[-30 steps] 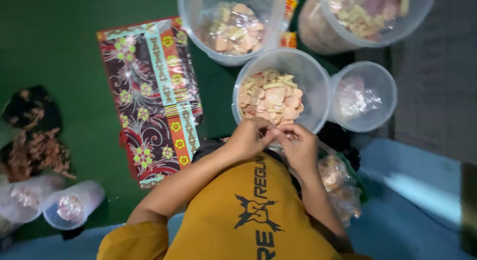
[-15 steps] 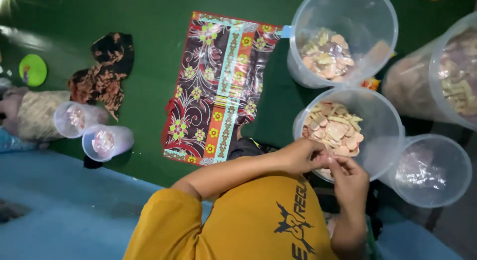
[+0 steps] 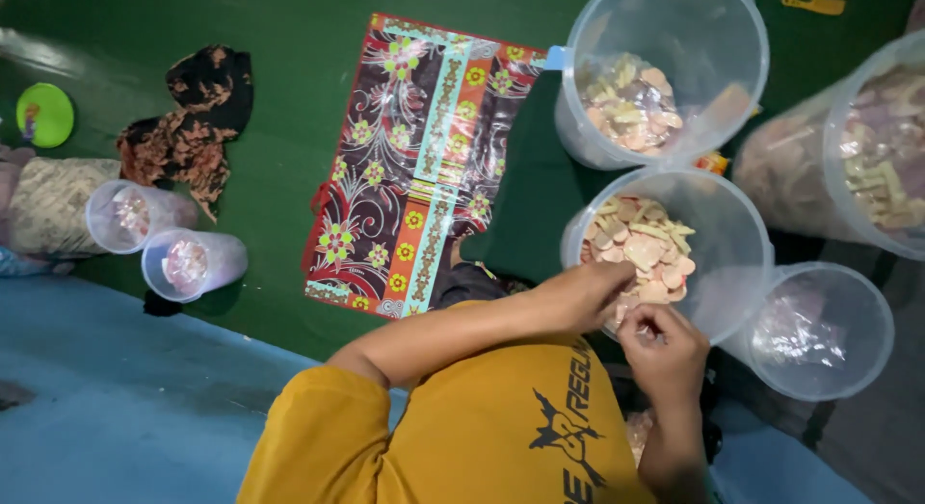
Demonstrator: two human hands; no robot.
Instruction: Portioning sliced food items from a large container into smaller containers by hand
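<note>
Both hands have barely shifted since the earlier frame; only the view has slid. Left hand [image 3: 583, 294] and right hand [image 3: 665, 345] meet at the near rim of the middle tub [image 3: 732, 244], fingers pinched on something too small to identify. That tub looks part-filled with chips [image 3: 641, 249]. Its neighbour [image 3: 819, 331] holds only a bag.
</note>
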